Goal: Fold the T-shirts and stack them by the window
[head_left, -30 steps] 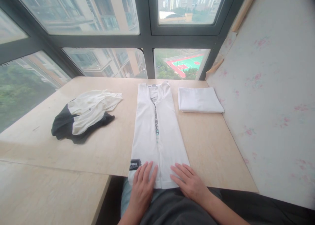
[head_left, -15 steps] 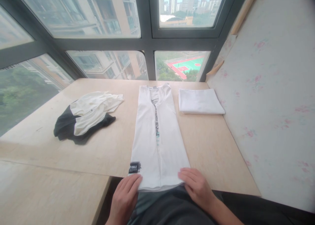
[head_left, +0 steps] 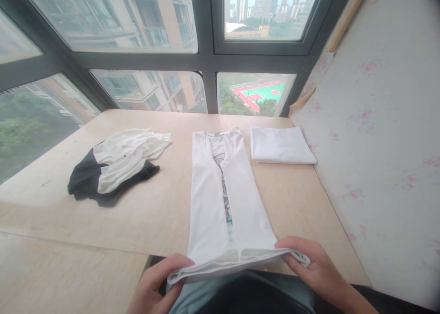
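A white shirt lies lengthwise on the wooden surface, its two sides folded inward with a strip of dark and teal print showing between them. Its neckline points toward the window. The near hem is lifted off the surface and sags between my hands. My left hand pinches the hem's left corner, thumb below and fingers on top. At the right corner, my right hand grips the layered hem the same way.
A folded white cloth lies right of the shirt, near the papered wall. A crumpled black and white garment rests at the left. Windows stand behind the wooden surface, whose front edge is near my lap.
Both hands have closed on the hem, moved apart and raised it. The shirt has slid slightly toward me, and the black label at its lower left no longer shows.
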The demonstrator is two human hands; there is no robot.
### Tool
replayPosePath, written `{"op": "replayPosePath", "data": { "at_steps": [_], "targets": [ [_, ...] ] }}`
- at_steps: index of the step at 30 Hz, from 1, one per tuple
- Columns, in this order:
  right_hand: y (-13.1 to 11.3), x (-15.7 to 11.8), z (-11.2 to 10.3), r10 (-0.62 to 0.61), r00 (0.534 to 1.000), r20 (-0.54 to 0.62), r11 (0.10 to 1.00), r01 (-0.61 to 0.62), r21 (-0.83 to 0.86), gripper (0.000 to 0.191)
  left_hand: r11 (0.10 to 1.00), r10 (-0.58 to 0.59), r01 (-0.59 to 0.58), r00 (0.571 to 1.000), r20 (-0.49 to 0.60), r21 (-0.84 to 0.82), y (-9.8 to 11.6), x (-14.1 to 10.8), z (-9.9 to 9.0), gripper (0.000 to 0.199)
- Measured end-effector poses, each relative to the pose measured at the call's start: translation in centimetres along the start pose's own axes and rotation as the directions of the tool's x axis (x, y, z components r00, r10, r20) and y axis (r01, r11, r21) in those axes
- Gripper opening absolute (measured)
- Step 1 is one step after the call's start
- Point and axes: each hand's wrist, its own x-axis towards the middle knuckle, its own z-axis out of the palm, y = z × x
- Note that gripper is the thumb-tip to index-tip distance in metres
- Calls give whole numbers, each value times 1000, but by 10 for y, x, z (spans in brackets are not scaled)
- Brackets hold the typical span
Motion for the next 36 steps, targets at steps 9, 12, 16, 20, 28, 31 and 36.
{"op": "replayPosePath", "data": {
  "at_steps": [9, 12, 16, 20, 28, 31, 36],
  "targets": [
    [11, 200, 7, 38, 955, -293, 996, -61, -71, 35, 964, -261, 252, 960, -105, -87, -88, 197, 4, 44],
    [26, 222, 29, 59, 947, -316, 994, -85, -68, 38, 949, -312, 312, 929, -200, -33, -118, 221, 23, 43],
    [51, 226, 46, 107, 938, -329, 990, -131, -50, 35, 946, -321, 321, 916, -240, -39, -134, 216, 33, 43],
    [71, 235, 47, 125, 927, -352, 990, -140, -17, 41, 953, -302, 295, 915, -268, -67, -132, 215, 29, 43],
    [70, 259, 60, -14, 919, -394, 985, -54, -162, 51, 955, -241, 282, 917, -319, 90, -139, 231, 32, 44],
    [64, 237, 74, -163, 926, -339, 941, 43, -334, 49, 947, -176, 257, 917, -358, 193, -121, 213, 42, 53],
    [61, 196, 95, -218, 973, -73, 843, 150, -517, 44, 852, 57, 6, 993, -104, 524, -80, 165, 84, 46]
  ]
}}
